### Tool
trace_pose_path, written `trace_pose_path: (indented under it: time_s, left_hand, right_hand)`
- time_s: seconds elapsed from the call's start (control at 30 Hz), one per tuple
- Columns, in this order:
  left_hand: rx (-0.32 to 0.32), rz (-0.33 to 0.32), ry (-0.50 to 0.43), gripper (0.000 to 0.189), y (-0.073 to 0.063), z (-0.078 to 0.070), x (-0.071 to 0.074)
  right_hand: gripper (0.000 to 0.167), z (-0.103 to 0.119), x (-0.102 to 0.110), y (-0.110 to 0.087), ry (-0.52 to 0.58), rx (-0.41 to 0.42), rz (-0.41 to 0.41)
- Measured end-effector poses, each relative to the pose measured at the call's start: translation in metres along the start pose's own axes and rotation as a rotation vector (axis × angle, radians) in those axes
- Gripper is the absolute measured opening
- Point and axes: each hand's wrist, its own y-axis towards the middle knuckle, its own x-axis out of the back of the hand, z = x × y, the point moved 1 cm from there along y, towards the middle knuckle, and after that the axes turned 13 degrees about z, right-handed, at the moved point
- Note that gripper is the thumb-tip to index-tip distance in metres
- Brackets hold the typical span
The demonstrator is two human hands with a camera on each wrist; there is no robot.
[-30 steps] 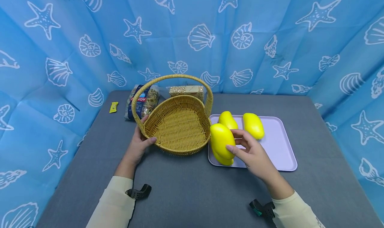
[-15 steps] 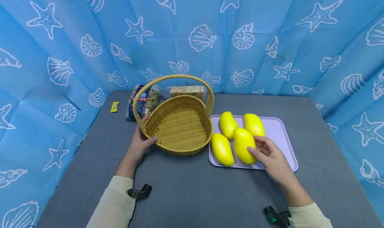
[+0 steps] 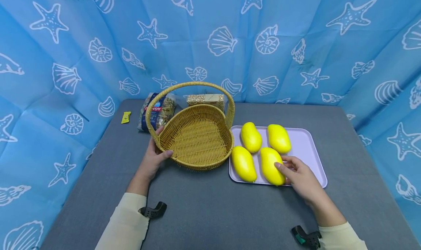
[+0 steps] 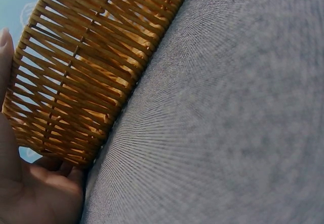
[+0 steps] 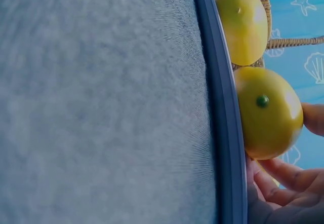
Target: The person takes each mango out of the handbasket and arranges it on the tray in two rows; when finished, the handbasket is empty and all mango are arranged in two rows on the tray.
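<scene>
A woven wicker basket (image 3: 197, 144) with a tall arched handle stands in the middle, nothing inside it. My left hand (image 3: 153, 158) grips its left side, thumb over the rim; in the left wrist view the fingers pass under the weave (image 4: 96, 72). On the lilac tray (image 3: 304, 155) lie several yellow mangoes. The front right mango (image 3: 271, 166) rests on the tray, and my right hand (image 3: 300, 177) holds it from the right between thumb and fingers. Its green stem end (image 5: 262, 101) shows in the right wrist view. Another mango (image 3: 243, 164) lies just left of it.
Two mangoes, one at back left (image 3: 251, 137) and one at back right (image 3: 279, 138), sit behind on the tray. Beyond the basket stand a plastic food bag (image 3: 164, 109) and a grain pack (image 3: 205, 101). A small yellow packet (image 3: 125, 117) lies at far left.
My right hand has carried the mango rightward from beside the basket and lowered it onto the tray's front middle. My left hand and the basket have stayed put.
</scene>
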Motion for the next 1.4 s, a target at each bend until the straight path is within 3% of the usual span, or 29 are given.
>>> trace_pose_path:
  time_s: [0.23,0.5,0.7,0.93,1.4]
  left_hand:
    - [0.005,0.004,0.014,0.091,0.0004,0.0002,-0.001]
    - [0.007,0.001,0.012,0.092,0.0001,-0.0021,-0.0015]
    - [0.002,-0.003,0.004,0.092,0.0,-0.0006,0.0006]
    - [0.013,-0.008,0.024,0.092,-0.0003,0.0011,0.0009]
    - [0.014,0.0,0.033,0.091,0.0029,0.0024,0.0017]
  right_hand:
    - [0.065,-0.0003,0.002,-0.0011,0.0,-0.056,0.0]
    - [0.087,0.0017,0.0023,-0.0012,0.01,-0.103,0.022]
    - [0.097,0.0036,-0.0001,0.0004,-0.056,-0.078,0.033]
    - [0.089,0.0014,-0.0017,0.0007,-0.094,-0.034,0.021]
    - [0.084,-0.0016,0.0013,-0.0046,-0.042,-0.053,0.0]
